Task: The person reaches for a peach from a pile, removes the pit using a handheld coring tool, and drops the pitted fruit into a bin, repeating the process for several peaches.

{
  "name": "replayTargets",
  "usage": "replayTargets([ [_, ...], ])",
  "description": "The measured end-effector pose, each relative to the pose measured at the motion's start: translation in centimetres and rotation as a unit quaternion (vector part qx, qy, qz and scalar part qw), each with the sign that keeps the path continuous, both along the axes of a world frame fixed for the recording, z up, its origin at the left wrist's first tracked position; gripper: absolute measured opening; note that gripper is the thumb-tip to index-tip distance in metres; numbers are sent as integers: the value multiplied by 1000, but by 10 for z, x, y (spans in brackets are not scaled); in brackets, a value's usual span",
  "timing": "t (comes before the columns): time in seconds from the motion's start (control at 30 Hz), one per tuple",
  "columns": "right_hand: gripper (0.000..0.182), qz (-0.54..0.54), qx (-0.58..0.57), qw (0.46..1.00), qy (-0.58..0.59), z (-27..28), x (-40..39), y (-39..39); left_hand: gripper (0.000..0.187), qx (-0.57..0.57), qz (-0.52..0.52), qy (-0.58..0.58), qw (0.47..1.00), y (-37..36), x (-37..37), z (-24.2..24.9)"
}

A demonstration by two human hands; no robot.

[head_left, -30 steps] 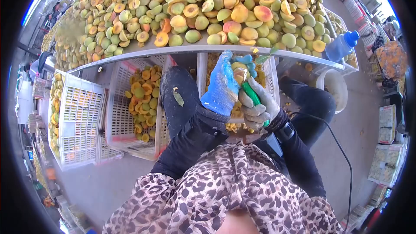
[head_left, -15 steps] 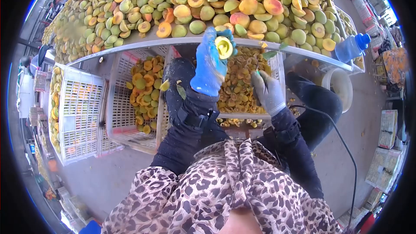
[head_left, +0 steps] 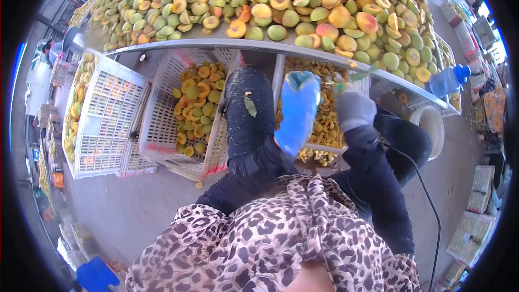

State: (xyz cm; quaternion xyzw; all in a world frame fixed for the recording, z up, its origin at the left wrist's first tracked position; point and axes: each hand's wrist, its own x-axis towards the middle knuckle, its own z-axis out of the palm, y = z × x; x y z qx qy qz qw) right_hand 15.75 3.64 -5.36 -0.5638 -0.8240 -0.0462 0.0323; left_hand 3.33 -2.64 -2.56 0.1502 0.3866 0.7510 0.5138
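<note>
My left hand (head_left: 298, 111), in a blue glove, is raised over the white crate of fruit scraps (head_left: 325, 121) between my knees. Its fingers are curled at the top, and motion blur hides what lies inside them. To its right is my right hand (head_left: 355, 111), in a grey glove, its fingers closed around a small tool with a green part (head_left: 339, 87); the tool is smeared by motion. Beyond both hands, a metal-edged table (head_left: 216, 44) bears a large heap of halved apricots (head_left: 281, 1), green, yellow and reddish.
On the left stands a white crate (head_left: 154, 130) holding apricot halves (head_left: 200, 103), beside another filled crate (head_left: 111, 124). A blue water bottle (head_left: 448, 81) sits at the table's right corner, above a white bucket (head_left: 430, 130). A black cable (head_left: 427, 200) runs down at right.
My left hand has dropped from the table edge to above the scrap crate; the apricot half seen in it earlier is no longer clearly visible. My right hand stays close by. The view has shifted slightly.
</note>
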Motion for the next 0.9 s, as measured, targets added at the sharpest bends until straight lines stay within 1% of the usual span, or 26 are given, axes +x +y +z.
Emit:
replayTargets([
  [0.03,33,-19,-48,998,-44,-9,14,14,8,14,15,33,999,-12,4,9],
  [0.07,36,-49,-42,998,-9,-15,29,22,7,31,68,150,986,-18,-6,17],
  [0.1,40,-75,-39,996,25,-16,38,21,7,43,123,264,956,-25,-24,22],
  [0.13,40,-70,-45,996,24,-18,44,13,10,-36,209,510,833,-31,-59,16],
  [0.17,42,-66,-72,995,23,-19,50,8,15,-106,273,713,637,-28,-102,7],
  [0.23,44,-70,-113,991,25,-24,50,3,21,-203,316,797,473,-11,-161,0],
  [0.3,43,-30,-142,988,53,-35,41,-5,38,-202,328,854,350,35,-228,-55],
  [0.33,43,-27,-140,988,53,-36,34,-9,38,-202,330,853,350,58,-238,-55],
  [0.4,40,17,-169,981,93,-37,18,-18,61,-220,168,760,589,98,-240,-55],
  [0.43,40,12,-166,982,93,-35,13,-22,61,-215,167,760,590,109,-238,-51],
  [0.5,37,57,-189,971,137,-32,7,-27,70,-315,-22,748,584,130,-235,-45],
  [0.53,37,52,-189,971,136,-31,6,-28,69,-279,-16,770,574,138,-240,-52],
  [0.57,37,57,-209,966,138,-32,5,-28,69,-277,-20,770,575,144,-242,-56],
  [0.63,37,64,-233,960,139,-28,0,-28,66,-228,-43,760,607,143,-242,-55],
  [0.67,32,73,-236,957,151,-23,-4,-26,62,-195,37,768,609,145,-242,-62],
  [0.7,28,82,-239,954,163,-17,-9,-25,62,-197,36,769,607,143,-235,-58],
  [0.73,28,82,-241,953,165,-11,-14,-22,57,-144,62,610,777,137,-221,-46],
  [0.77,27,104,-233,935,248,-3,-19,-19,52,-82,84,415,902,129,-208,-33],
  [0.8,25,123,-222,909,329,5,-25,-16,44,-139,126,264,946,121,-199,-22],
  [0.83,25,118,-225,909,330,14,-31,-15,44,-142,121,265,946,111,-186,-20],
  [0.87,25,118,-247,874,401,24,-38,-13,44,-7,71,42,997,99,-171,-19],
  [0.9,25,119,-266,835,467,33,-45,-11,44,130,20,-186,974,86,-155,-16],
])
